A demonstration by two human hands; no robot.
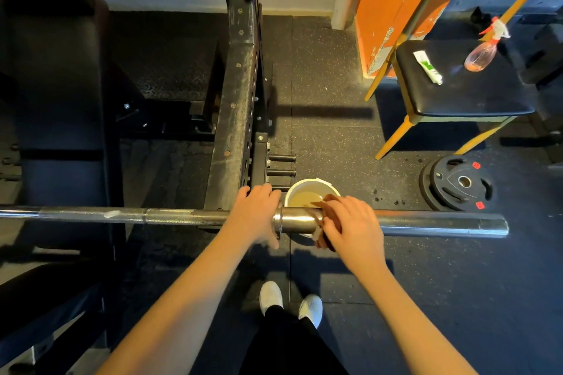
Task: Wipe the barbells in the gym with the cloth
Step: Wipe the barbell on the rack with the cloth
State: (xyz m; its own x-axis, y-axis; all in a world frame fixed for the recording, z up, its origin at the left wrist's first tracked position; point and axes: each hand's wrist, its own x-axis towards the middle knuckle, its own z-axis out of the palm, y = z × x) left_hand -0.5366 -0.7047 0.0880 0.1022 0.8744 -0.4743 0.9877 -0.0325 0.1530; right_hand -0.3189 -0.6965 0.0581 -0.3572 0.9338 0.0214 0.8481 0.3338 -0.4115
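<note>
A steel barbell (pixel 170 216) lies horizontally across the view on the rack. My left hand (pixel 254 213) grips the bar just left of the sleeve collar (pixel 277 222). My right hand (pixel 350 225) presses a brown cloth (pixel 326 222) around the sleeve (pixel 441 224) just right of the collar, fingers curled over it. The cloth hangs partly below the sleeve. The bare sleeve runs on to the right, ending near the weight plate.
A white bucket (pixel 313 186) of murky water stands on the floor behind the bar. The black rack upright (pixel 237 119) rises at centre. A chair (pixel 463 91) at right carries a spray bottle (pixel 484 52) and a tube (pixel 428 67). A weight plate (pixel 460 183) lies on the floor. A bench (pixel 58 94) is at left.
</note>
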